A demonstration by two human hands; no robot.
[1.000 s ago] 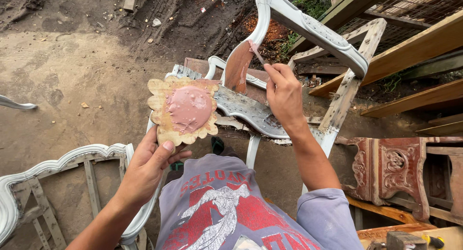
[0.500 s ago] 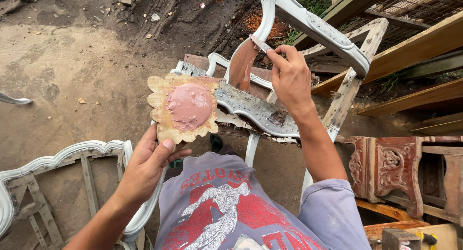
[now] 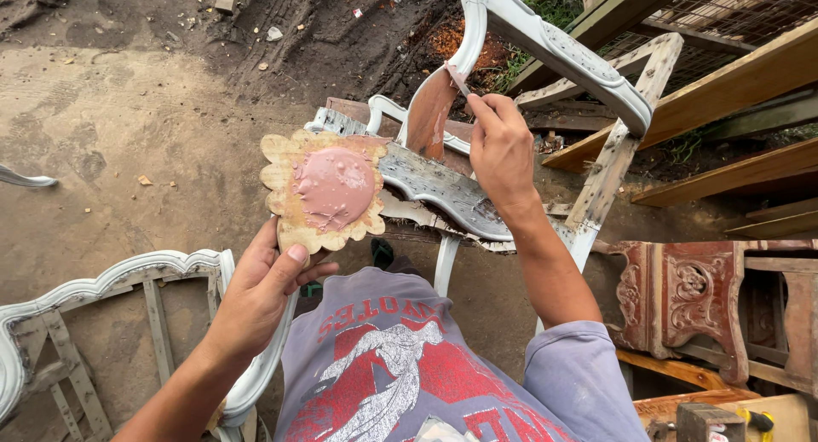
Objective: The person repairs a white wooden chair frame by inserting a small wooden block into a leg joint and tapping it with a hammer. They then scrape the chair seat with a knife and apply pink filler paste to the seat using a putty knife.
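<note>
putty [image 3: 334, 186], pink and wet, sits in a puddle on a scalloped wooden board [image 3: 290, 216], just above the left hand's thumb. left hand [image 3: 260, 293] grips the board's lower edge, thumb pressed on top near the rim, the other fingers curled underneath, so it is closed firmly on the board.

right hand [image 3: 503, 152] pinches a small putty knife [image 3: 457, 78] between thumb and fingertips; the fingers are closed tight on its handle, and the blade pokes out past the fingertips, touching a reddish-brown patch [image 3: 429, 114] on the chair frame [image 3: 554, 46]. that patch lies just left of the fingers, running down the frame's curved white upright.

below the right wrist the frame's carved grey rail [image 3: 439, 186] passes, its left end tucked just beside the board.

further out: bare dirt ground [image 3: 128, 109] beyond the left fingers, another white carved frame [image 3: 102, 276] lying left of the left wrist, a reddish carved wooden piece [image 3: 682, 297] right of the right forearm, and timber planks [image 3: 733, 84] well beyond the right hand. a grey printed shirt [image 3: 400, 365] fills the bottom between the arms.
</note>
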